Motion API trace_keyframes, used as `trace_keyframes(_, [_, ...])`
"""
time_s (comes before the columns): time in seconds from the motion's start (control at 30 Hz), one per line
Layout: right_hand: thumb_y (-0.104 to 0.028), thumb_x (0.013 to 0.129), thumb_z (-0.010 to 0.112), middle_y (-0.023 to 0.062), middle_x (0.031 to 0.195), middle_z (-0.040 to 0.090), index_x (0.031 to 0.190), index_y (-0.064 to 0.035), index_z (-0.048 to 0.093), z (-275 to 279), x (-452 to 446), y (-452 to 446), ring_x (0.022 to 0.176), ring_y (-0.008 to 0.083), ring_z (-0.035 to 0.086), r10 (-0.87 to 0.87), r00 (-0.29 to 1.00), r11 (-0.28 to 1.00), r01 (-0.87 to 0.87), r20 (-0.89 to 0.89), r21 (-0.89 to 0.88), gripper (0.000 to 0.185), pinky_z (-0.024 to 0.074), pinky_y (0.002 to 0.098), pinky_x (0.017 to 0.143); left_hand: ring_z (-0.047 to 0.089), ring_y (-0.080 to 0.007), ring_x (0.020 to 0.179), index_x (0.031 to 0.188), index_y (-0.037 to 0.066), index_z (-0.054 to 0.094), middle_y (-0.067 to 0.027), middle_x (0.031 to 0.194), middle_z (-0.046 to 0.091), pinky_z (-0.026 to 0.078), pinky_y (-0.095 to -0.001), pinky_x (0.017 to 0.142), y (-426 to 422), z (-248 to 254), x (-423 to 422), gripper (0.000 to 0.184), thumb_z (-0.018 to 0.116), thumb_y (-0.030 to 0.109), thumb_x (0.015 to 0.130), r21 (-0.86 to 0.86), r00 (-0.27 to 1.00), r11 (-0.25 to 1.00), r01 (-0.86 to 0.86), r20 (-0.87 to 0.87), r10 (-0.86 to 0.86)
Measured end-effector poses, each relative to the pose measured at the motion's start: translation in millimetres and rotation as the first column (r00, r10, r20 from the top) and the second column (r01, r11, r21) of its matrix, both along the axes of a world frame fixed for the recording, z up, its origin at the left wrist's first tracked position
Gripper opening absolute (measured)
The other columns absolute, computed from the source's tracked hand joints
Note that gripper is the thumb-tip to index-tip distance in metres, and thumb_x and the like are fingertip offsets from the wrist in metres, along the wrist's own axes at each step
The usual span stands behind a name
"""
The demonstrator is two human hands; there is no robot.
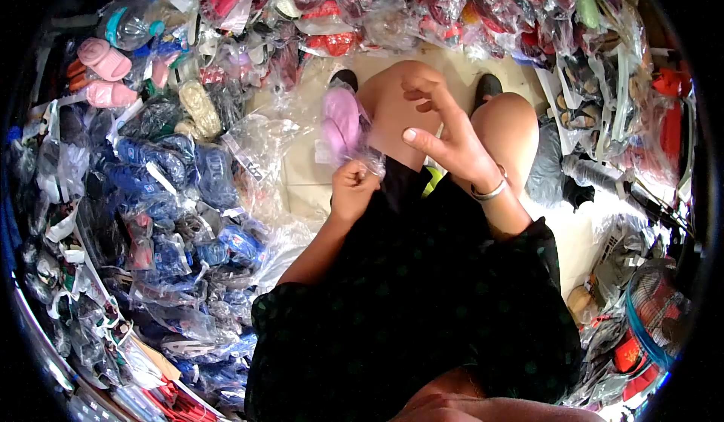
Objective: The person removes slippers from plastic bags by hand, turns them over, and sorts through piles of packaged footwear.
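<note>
Gripping a clear bag (374,161) (lilac footwear (342,124) inside): left hand (354,190), fingers curled. Right hand (450,139) released, fingers spread.

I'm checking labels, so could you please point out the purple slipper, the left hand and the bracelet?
Purple slipper (342,122): head view, middle of its surface.
Left hand (353,190): head view, middle of the fist.
Bracelet (492,193): head view, its metal band.

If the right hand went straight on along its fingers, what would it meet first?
In the picture, the person's bent left knee comes first in line; depth is unclear, so the right hand might pass above it.
</note>
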State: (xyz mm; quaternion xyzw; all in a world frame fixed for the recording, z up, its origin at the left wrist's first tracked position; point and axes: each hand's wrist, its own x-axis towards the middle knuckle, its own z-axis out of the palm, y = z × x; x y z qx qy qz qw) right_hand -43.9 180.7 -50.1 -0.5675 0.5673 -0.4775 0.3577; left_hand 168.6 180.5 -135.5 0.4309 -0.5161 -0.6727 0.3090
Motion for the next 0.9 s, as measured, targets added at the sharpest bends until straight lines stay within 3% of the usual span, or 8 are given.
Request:
trace_keyframes(0.17, [-0.02, 0.079, 0.064, 0.0091, 0.122, 0.046, 0.127, -0.0012, 0.038, -13, 6, -2, 0.11, 0.0198, 0.046, 0.061, 0.991, 0.99, -0.076, 0.122, 0.117, 0.058, 0.0357, 0.0332, 0.091, 0.05, -0.0081, 0.059, 0.066, 0.005, 0.046, -0.0052, 0.07, 0.056, 0.041, -0.0199, 0.052, -44, 55, 0, 0.018, 0.043, -0.01, 0.076, -0.2, 0.969, 0.953, -0.227, -0.148, 0.2])
trace_keyframes(0.23, [-0.019, 0.078, 0.066, 0.0095, 0.124, 0.044, 0.128, -0.0017, 0.035, -17, 1, -2, 0.111, 0.0206, 0.046, 0.074, 0.984, 0.987, -0.095, 0.163, 0.13, 0.061, 0.0352, 0.0335, 0.092, 0.049, -0.0066, 0.054, 0.064, 0.005, 0.043, -0.0037, 0.068, 0.055, 0.041, -0.0193, 0.049, -47, 77, -9, 0.021, 0.052, -0.004, 0.081, 0.006, 0.951, 0.983, -0.181, -0.253, 0.177])
trace_keyframes(0.4, [-0.029, 0.061, 0.08, 0.0153, 0.138, 0.029, 0.136, -0.0002, 0.022, 10, -21, 3, 0.126, 0.0243, 0.03, -0.01, 0.902, 0.984, 0.086, 0.432, -0.156, 0.099, 0.0246, 0.0358, 0.104, 0.051, -0.0132, 0.052, 0.057, 0.008, 0.036, -0.0088, 0.063, 0.057, 0.044, -0.029, 0.054, -35, 121, -37, 0.028, 0.053, -0.006, 0.074, -0.154, 0.625, 0.935, 0.319, -0.707, -0.33])
trace_keyframes(0.5, [-0.037, 0.052, 0.083, 0.0201, 0.133, 0.035, 0.131, -0.0002, 0.029, 38, -39, 25, 0.125, 0.0323, 0.033, -0.082, 0.899, 0.957, 0.192, 0.43, -0.219, 0.103, 0.025, 0.0437, 0.103, 0.044, -0.0133, 0.047, 0.056, 0.006, 0.034, -0.0016, 0.053, 0.046, 0.039, -0.0276, 0.052, -24, 128, -65, 0.031, 0.06, -0.001, 0.071, -0.451, 0.33, 0.698, 0.556, -0.651, -0.683])
trace_keyframes(0.57, [-0.033, 0.052, 0.084, 0.0206, 0.123, 0.047, 0.12, -0.001, 0.048, 46, -56, 47, 0.118, 0.0334, 0.043, -0.063, 0.914, 0.96, 0.165, 0.401, -0.225, 0.084, 0.0282, 0.0459, 0.101, 0.049, -0.0118, 0.052, 0.056, 0.008, 0.037, -0.0034, 0.063, 0.054, 0.042, -0.0281, 0.056, -12, 119, -72, 0.031, 0.061, 0.001, 0.074, -0.188, 0.337, 0.536, 0.823, -0.598, -0.727])
trace_keyframes(0.67, [-0.016, 0.059, 0.079, 0.0078, 0.08, 0.061, 0.064, -0.0041, 0.06, 38, -85, 82, 0.092, 0.0249, 0.057, 0.07, 0.983, 0.998, -0.068, 0.168, -0.016, 0.023, 0.0365, 0.0435, 0.093, 0.05, -0.0116, 0.054, 0.058, 0.007, 0.04, -0.0022, 0.065, 0.055, 0.042, -0.0271, 0.055, 16, 87, -87, 0.028, 0.061, 0.003, 0.076, -0.167, 0.431, 0.559, 0.812, -0.474, -0.768])
trace_keyframes(0.8, [-0.039, 0.065, 0.076, 0.0114, 0.101, 0.058, 0.097, -0.0016, 0.059, 12, -99, 118, 0.103, 0.0273, 0.051, 0.094, 0.978, 0.986, -0.117, 0.184, 0.12, 0.052, 0.0358, 0.0389, 0.091, 0.048, -0.0113, 0.056, 0.066, 0.005, 0.048, -0.0025, 0.062, 0.052, 0.039, -0.0266, 0.052, 42, 71, -81, 0.019, 0.065, 0.006, 0.075, -0.287, 0.552, 0.697, 0.657, -0.447, -0.704])
trace_keyframes(0.9, [-0.049, 0.054, 0.079, 0.0137, 0.114, 0.053, 0.104, -0.0006, 0.057, -1, -95, 136, 0.116, 0.0288, 0.043, 0.027, 0.872, 0.995, -0.071, 0.489, 0.072, 0.073, 0.0268, 0.0418, 0.1, 0.061, -0.0194, 0.073, 0.07, 0.006, 0.052, -0.0093, 0.082, 0.064, 0.048, -0.0339, 0.07, 27, 78, -62, 0.016, 0.068, 0.005, 0.07, -0.445, 0.627, 0.644, 0.623, -0.209, -0.751])
